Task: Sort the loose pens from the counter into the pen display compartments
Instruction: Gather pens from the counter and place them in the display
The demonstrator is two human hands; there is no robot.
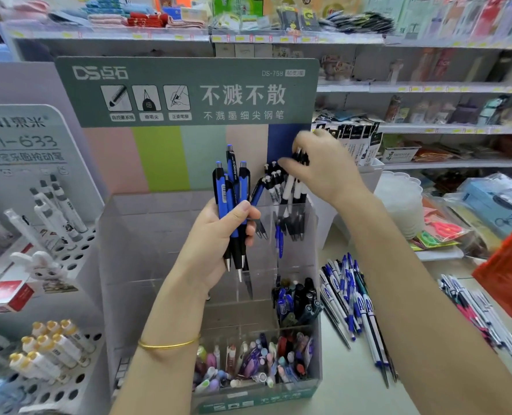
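While the left hand (pixel 216 238) grips a bundle of blue-and-black click pens (pixel 233 202) upright, tips down, I log the bundle in front of the clear acrylic pen display (pixel 147 250), over its upper tier. Thumb and fingers are wrapped tight round the barrels.

Right hand (pixel 319 172): reached to the display's upper right compartment, fingers curled round the tops of the black-and-white pens (pixel 290 190) that stand there. The hand is blurred, yet the pen caps show between thumb and fingers.

Display's middle right compartment: dark pens (pixel 296 301), caps up. Front compartment: pastel pens (pixel 254 360), packed together.

Counter, just right of the display: a loose pile of blue-and-white pens (pixel 353 301), lying roughly parallel. Further right of the display, well apart from that pile: a second heap of mixed pens (pixel 482 316).

Above the display stands its green header card (pixel 186 91). Gold bangle (pixel 168 344) on the left wrist, in front of the display. Left of the display: a white perforated rack (pixel 66 259) with white pens. Far right of it: an orange basket (pixel 509 280).
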